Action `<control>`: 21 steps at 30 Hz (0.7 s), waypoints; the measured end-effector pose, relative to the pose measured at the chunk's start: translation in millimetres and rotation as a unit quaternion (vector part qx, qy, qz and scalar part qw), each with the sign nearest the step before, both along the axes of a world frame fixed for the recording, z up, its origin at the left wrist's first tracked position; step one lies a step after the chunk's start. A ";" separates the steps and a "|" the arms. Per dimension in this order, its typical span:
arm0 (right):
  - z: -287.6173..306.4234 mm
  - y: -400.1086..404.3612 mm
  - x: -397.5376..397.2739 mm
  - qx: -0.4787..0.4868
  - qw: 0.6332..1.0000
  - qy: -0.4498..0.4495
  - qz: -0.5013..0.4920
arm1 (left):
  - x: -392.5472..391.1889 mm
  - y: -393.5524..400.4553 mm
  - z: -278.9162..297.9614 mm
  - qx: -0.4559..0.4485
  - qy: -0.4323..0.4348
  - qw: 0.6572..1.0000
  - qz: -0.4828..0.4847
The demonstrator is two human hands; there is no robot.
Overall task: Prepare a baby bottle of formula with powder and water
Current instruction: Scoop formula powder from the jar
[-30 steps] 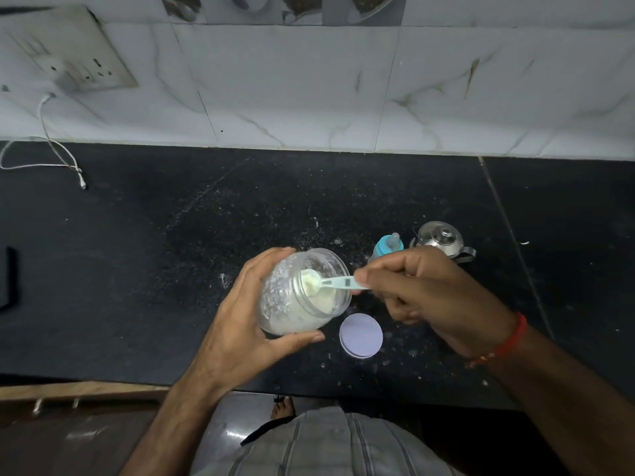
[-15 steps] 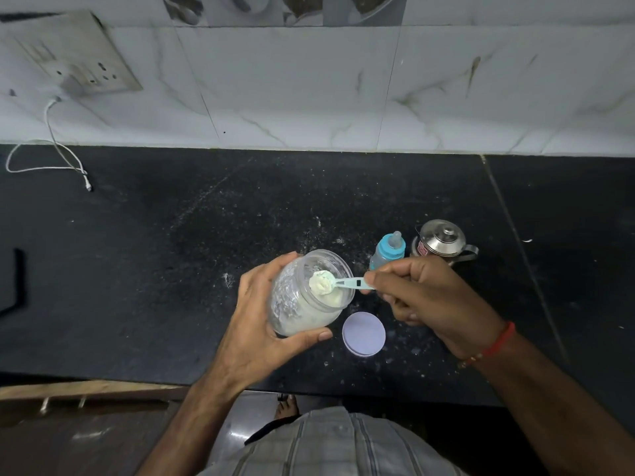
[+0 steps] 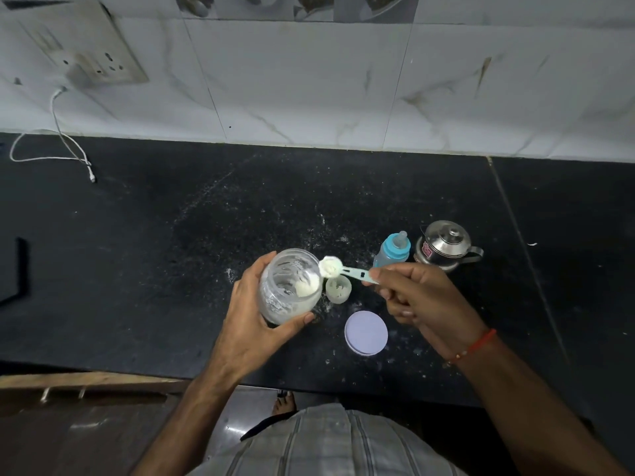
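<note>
Mid-frame on the black counter [image 3: 137, 269], the left hand [image 3: 251, 324] wraps its grip round the tilted powder jar [image 3: 290, 286], mouth angled for scooping. The right hand [image 3: 422, 297] pinches the loaded scoop [image 3: 331, 267] above a small open cup [image 3: 338, 289]. The capped baby bottle [image 3: 393, 250] stands right of centre, beside a steel pot [image 3: 443, 245]; the jar lid [image 3: 366, 333] lies lower.

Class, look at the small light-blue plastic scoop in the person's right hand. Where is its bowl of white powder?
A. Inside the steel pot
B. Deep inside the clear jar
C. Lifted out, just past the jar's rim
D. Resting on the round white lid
C: the light-blue plastic scoop, pinched in the right hand, holds its heaped bowl just outside the rim of the clear jar, which the left hand grips.
</note>
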State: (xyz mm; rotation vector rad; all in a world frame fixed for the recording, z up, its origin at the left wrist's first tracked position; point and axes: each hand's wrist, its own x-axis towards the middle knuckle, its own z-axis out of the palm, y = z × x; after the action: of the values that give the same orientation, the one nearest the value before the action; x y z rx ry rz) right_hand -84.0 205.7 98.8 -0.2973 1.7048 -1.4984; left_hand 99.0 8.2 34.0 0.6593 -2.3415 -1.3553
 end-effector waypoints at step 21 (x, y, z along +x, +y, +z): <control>-114.0 -4.6 8.0 0.139 0.797 0.584 0.067 | 11.5 -19.7 -10.8 0.011 0.006 0.998 0.059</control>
State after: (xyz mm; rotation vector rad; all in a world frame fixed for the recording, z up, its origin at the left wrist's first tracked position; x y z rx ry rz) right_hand -76.0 201.1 -15.2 -1.3605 2.7077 -0.8988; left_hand 110.5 -11.5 23.2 0.7806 -2.2431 -1.3316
